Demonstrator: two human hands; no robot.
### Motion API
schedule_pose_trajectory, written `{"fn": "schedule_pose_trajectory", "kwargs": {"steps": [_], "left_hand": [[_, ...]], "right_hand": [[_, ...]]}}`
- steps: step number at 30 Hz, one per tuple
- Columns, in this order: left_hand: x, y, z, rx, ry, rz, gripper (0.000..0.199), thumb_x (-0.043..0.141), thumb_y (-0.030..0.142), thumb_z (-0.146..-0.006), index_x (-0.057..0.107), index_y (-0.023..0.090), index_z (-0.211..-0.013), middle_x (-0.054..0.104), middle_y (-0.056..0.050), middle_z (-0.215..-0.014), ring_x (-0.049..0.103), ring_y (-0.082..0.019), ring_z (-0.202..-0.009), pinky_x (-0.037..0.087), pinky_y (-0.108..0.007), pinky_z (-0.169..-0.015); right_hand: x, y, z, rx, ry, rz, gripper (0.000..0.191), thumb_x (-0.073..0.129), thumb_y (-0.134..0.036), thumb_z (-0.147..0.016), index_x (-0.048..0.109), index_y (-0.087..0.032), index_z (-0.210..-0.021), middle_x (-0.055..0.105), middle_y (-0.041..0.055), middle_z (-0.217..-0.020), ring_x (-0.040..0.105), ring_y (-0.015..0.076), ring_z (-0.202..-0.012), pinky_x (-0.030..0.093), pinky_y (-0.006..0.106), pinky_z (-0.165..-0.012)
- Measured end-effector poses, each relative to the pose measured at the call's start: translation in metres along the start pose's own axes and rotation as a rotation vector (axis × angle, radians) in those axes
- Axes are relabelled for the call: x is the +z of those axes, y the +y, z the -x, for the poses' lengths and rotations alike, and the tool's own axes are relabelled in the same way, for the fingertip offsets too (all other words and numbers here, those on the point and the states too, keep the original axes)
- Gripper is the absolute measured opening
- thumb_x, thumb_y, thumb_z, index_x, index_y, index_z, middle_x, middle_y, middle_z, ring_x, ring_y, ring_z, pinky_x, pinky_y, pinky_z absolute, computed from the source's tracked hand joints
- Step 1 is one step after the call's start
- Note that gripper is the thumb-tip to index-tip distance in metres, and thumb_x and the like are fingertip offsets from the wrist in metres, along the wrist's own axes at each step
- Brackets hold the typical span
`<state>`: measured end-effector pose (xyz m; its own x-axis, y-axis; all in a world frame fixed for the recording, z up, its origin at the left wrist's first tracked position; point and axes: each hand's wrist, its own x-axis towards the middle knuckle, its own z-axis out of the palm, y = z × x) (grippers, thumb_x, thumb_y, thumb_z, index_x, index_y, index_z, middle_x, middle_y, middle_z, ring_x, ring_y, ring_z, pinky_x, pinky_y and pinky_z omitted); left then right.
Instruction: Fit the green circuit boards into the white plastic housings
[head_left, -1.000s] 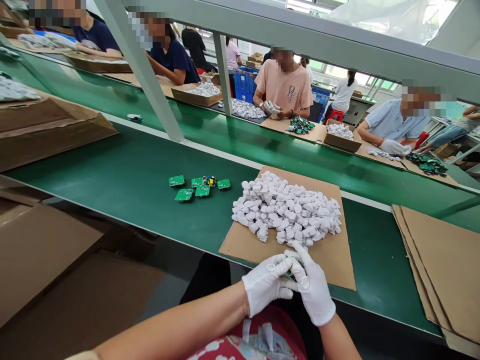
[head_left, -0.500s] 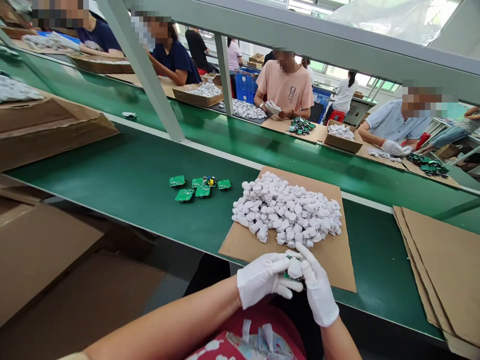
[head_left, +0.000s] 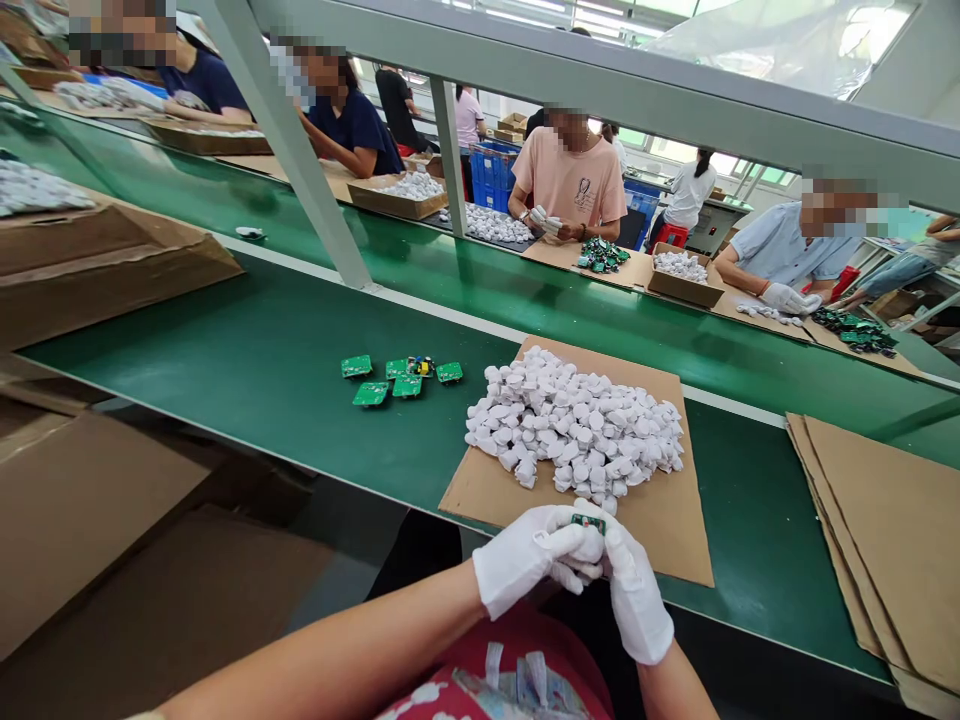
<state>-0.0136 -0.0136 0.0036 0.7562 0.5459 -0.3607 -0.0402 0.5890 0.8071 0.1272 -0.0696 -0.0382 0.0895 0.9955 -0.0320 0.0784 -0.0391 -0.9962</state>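
Both of my hands wear white gloves and meet at the near edge of the bench. Between them is a small green circuit board (head_left: 589,522), with a rounded white piece (head_left: 591,545) against its near side. My left hand (head_left: 534,558) is closed on the board from the left, and my right hand (head_left: 634,585) closes on it from the right. Fingers hide most of the board. Just beyond my hands lies a heap of small white wrapped pieces (head_left: 577,425) on a cardboard sheet (head_left: 480,485).
Several loose green circuit boards (head_left: 407,385) lie on the green bench (head_left: 247,340) left of the heap. Stacked cardboard sheets (head_left: 877,530) are at the right, a cardboard box (head_left: 97,290) at the left. A metal frame post (head_left: 300,150) stands ahead; several people work across the belt.
My fingers have closed in around the circuit board, and it has tilted so its green edge shows at the top. The white piece is now more covered by my fingers.
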Motion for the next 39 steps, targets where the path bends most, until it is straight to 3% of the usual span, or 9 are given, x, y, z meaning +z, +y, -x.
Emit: {"fn": "schedule_pose_trajectory", "kwargs": {"steps": [4,10,13,18,23,26,32,36,39], "left_hand": [[0.000,0.000,0.000,0.078,-0.113,-0.103,0.038,0.064,0.047,-0.069,0.066,0.011,-0.081,0.063,-0.007,-0.080,0.058,-0.013,-0.070,0.044,-0.017,-0.054],[0.000,-0.006,-0.003,0.078,-0.035,-0.019,0.038,0.068,0.045,-0.069,0.062,0.012,-0.086,0.061,-0.004,-0.068,0.054,-0.008,-0.054,0.043,-0.017,-0.048],[-0.006,-0.013,-0.006,0.018,-0.047,0.133,0.043,0.067,0.049,-0.069,0.060,0.013,-0.092,0.064,-0.007,-0.076,0.062,-0.013,-0.062,0.048,-0.022,-0.055],[-0.013,-0.022,-0.008,0.011,-0.057,0.369,0.040,0.062,0.047,-0.075,0.058,0.014,-0.098,0.065,-0.010,-0.089,0.066,-0.021,-0.078,0.049,-0.035,-0.073],[0.001,-0.004,0.000,0.025,-0.048,0.173,0.041,0.067,0.052,-0.066,0.059,0.014,-0.078,0.065,-0.005,-0.075,0.060,-0.015,-0.071,0.047,-0.030,-0.071],[0.006,0.001,0.003,0.000,0.006,0.104,0.042,0.071,0.050,-0.062,0.058,0.014,-0.079,0.063,-0.004,-0.074,0.059,-0.015,-0.068,0.047,-0.028,-0.068],[-0.002,-0.007,0.001,0.123,-0.031,-0.032,0.045,0.066,0.051,-0.068,0.060,0.015,-0.094,0.063,-0.005,-0.083,0.059,-0.015,-0.075,0.045,-0.023,-0.063],[-0.005,-0.007,-0.002,0.164,-0.071,-0.043,0.037,0.066,0.045,-0.070,0.062,0.013,-0.089,0.061,-0.003,-0.074,0.056,-0.012,-0.067,0.044,-0.022,-0.060],[-0.005,-0.002,-0.004,0.207,-0.094,-0.039,0.030,0.071,0.035,-0.064,0.062,0.014,-0.084,0.060,-0.001,-0.072,0.053,-0.010,-0.063,0.043,-0.022,-0.058]], "right_hand": [[0.001,-0.002,0.000,0.029,0.040,0.088,0.040,0.056,-0.048,-0.081,0.066,-0.021,-0.109,0.069,0.0076,-0.109,0.060,0.0244,-0.106,0.045,0.034,-0.095],[0.003,-0.001,-0.002,0.058,-0.014,-0.072,0.047,0.047,-0.053,-0.085,0.062,-0.021,-0.116,0.065,0.0073,-0.116,0.057,0.0242,-0.110,0.043,0.037,-0.098],[0.001,0.004,-0.002,0.057,0.030,-0.007,0.047,0.052,-0.054,-0.082,0.064,-0.021,-0.112,0.065,0.0084,-0.116,0.055,0.0254,-0.113,0.040,0.038,-0.100],[-0.001,0.006,-0.001,-0.002,0.021,0.004,0.054,0.040,-0.058,-0.086,0.061,-0.020,-0.118,0.061,0.0095,-0.122,0.053,0.0253,-0.116,0.038,0.040,-0.102],[0.002,-0.004,0.000,0.002,0.036,0.178,0.045,0.057,-0.049,-0.080,0.061,-0.022,-0.116,0.067,0.0079,-0.111,0.060,0.0243,-0.105,0.044,0.035,-0.095],[0.002,-0.009,-0.001,-0.011,-0.036,0.081,0.049,0.050,-0.053,-0.083,0.060,-0.021,-0.119,0.067,0.0080,-0.112,0.061,0.0245,-0.104,0.047,0.036,-0.093],[0.000,-0.008,-0.005,0.017,0.029,0.153,0.039,0.053,-0.049,-0.083,0.068,-0.021,-0.106,0.070,0.0075,-0.104,0.062,0.0250,-0.100,0.047,0.034,-0.091],[-0.006,-0.002,-0.008,0.039,-0.001,0.124,0.043,0.047,-0.051,-0.085,0.067,-0.020,-0.108,0.069,0.0066,-0.107,0.062,0.0253,-0.101,0.050,0.031,-0.086],[-0.009,0.005,-0.012,0.050,0.060,0.246,0.044,0.058,-0.053,-0.077,0.069,-0.020,-0.104,0.071,0.0066,-0.101,0.064,0.0268,-0.098,0.053,0.028,-0.080]]}}
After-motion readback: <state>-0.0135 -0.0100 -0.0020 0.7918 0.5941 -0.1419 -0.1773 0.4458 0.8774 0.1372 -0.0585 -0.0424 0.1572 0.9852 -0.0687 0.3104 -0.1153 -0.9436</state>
